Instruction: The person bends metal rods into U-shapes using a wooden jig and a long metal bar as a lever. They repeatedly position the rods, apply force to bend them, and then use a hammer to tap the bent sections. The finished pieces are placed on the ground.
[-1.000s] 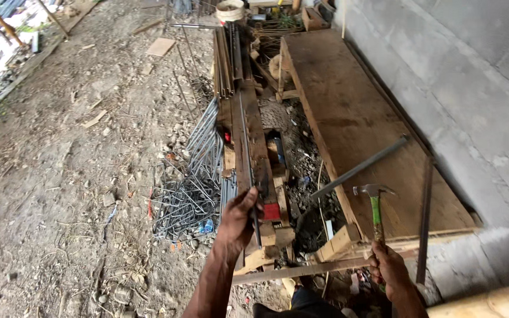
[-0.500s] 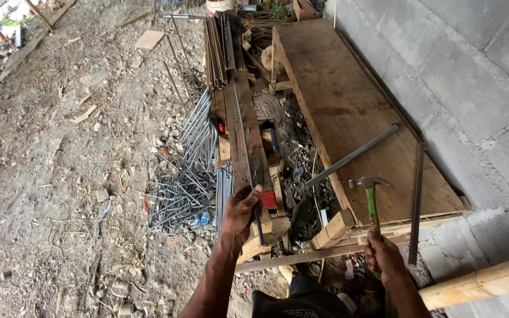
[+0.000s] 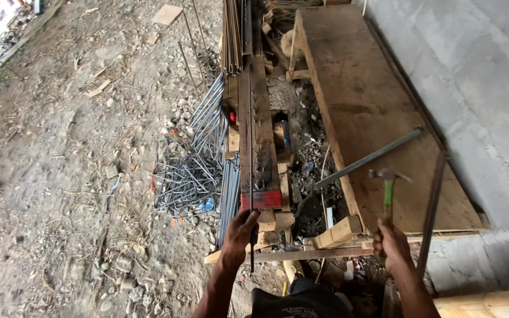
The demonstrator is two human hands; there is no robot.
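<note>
At near centre, the left hand (image 3: 240, 231) closes around the near end of a long thin steel rod (image 3: 250, 153), which runs away from it along a narrow wooden bending jig with a red end block (image 3: 260, 199). Near right, the right hand (image 3: 391, 244) grips the green handle of a steel claw hammer (image 3: 389, 187), head raised above the fist. Right of the jig lies a broad wooden plank platform (image 3: 372, 106); left of it, bent grey wire stirrups (image 3: 192, 171) lie piled on bare dirt ground (image 3: 60, 176).
</note>
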